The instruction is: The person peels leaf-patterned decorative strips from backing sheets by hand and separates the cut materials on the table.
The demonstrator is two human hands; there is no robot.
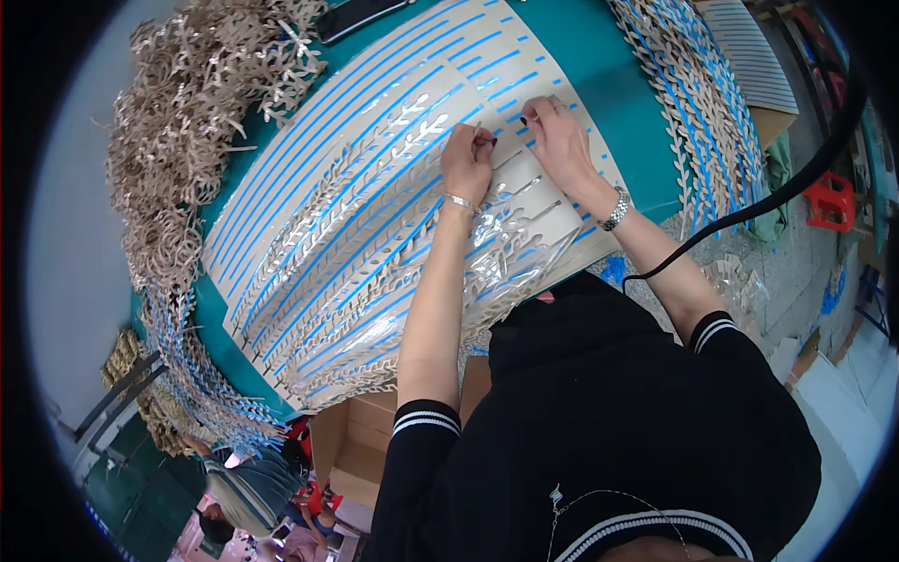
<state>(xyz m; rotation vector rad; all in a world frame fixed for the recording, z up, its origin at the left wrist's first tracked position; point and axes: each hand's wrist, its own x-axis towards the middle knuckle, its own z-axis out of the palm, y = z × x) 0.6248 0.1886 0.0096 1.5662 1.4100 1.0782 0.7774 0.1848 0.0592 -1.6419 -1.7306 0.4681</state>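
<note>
A large beige sheet (pixel 540 77) with rows of blue strips lies across the table in front of me. Over its nearer half, clear plastic film (pixel 506 258) lies wrinkled and shiny, with leaf-shaped cut-out strips (pixel 412 140) showing in rows. My left hand (pixel 468 164) is closed in a pinch above the middle of the sheet, thumb against forefinger. My right hand (pixel 562 150) also pinches, a short way to the right, over the blue dashes. What either hand holds, if anything, is too small to make out.
Tangled beige cut-out scrap (pixel 178 140) is heaped at the left. A phone (pixel 361 17) lies at the back of the green table (pixel 623 94). More blue-striped leaf strips (pixel 702 112) hang at the right, near a black cable (pixel 749 211) and a red stool (pixel 830 201). People (pixel 248 492) are at lower left.
</note>
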